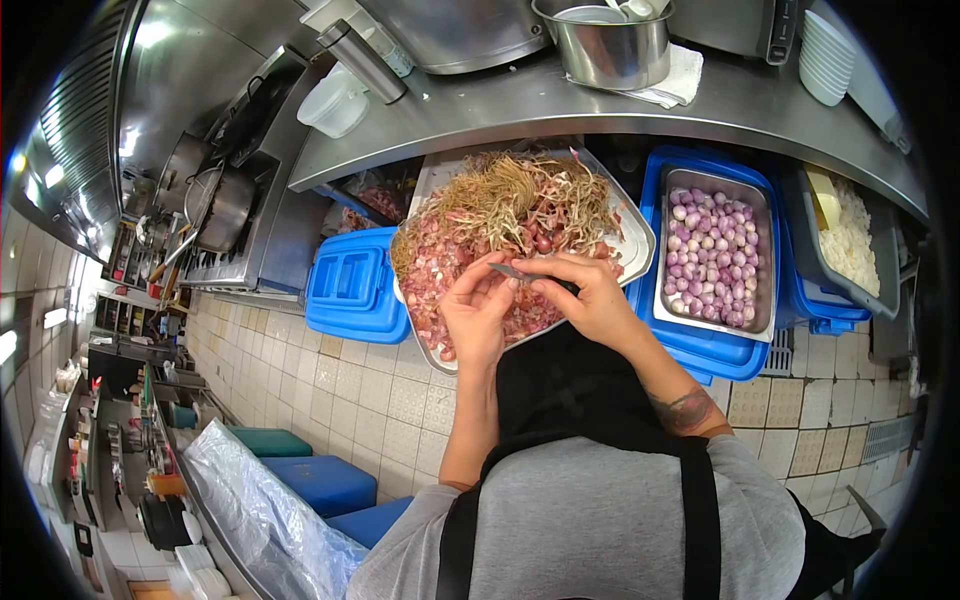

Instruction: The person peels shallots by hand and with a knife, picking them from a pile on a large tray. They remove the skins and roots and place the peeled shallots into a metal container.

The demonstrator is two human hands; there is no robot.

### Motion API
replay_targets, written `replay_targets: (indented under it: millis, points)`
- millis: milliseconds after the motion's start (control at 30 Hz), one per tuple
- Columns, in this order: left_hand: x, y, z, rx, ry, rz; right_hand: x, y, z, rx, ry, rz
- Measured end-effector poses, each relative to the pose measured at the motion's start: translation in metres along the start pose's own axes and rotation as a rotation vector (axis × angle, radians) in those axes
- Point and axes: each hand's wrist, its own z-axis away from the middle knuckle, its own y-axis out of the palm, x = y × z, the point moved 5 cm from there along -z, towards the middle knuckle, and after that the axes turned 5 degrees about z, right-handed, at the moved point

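Note:
My right hand (588, 296) is closed around a small knife (516, 273) with a dark handle, its blade pointing left. Close to the blade tip, my left hand (478, 308) has thumb and fingers drawn together; whatever they pinch is too small or hidden to make out. Both hands are over a large tray (638, 236) heaped with reddish shallot skins (432, 275), unpeeled shallots and a bundle of dry, stringy stalks (505, 195). To the right, peeled purple-white shallots (712, 258) fill a rectangular metal pan (768, 305).
The pan rests on a blue lidded bin (700, 360); another blue lid (350, 290) lies left of the tray. A steel counter (480, 103) overhangs the tray's far side, carrying a metal pot (612, 50). A grey tub (885, 270) with white food stands far right.

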Motion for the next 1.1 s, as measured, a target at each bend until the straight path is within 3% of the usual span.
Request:
replay_targets:
  millis: [67,133,200,333,400,500,700,900,1000,1100]
  points:
    - [0.0,0.001,0.001,0.009,-0.008,0.038,-0.011,0.005,0.001,-0.056,-0.027,-0.109]
    - [0.001,0.001,0.002,0.025,-0.041,0.078,-0.029,0.006,0.003,0.087,0.29,-0.375]
    - [0.002,0.002,0.001,0.048,-0.094,0.117,-0.04,0.004,0.005,0.088,0.44,-0.505]
    - [-0.001,0.009,0.0,0.033,-0.158,0.219,-0.047,-0.003,-0.001,-0.135,0.299,-0.318]
    - [0.002,0.004,-0.001,0.017,-0.159,0.237,-0.039,-0.005,0.002,-0.064,0.325,-0.193]
    - [0.005,0.0,-0.003,-0.019,-0.122,0.152,-0.011,0.0,0.001,0.008,0.111,-0.109]
    - [0.002,-0.002,0.0,0.017,-0.105,0.03,-0.003,0.004,0.0,-0.061,-0.087,0.006]
    - [-0.003,0.003,0.004,-0.038,-0.154,-0.118,-0.007,0.005,0.002,-0.016,-0.039,0.174]
    - [0.0,0.001,0.004,-0.042,-0.128,-0.139,-0.026,0.014,0.002,-0.102,-0.001,-0.149]
    - [-0.002,0.006,0.004,0.016,-0.08,-0.137,-0.046,0.016,0.006,0.12,0.48,-0.707]
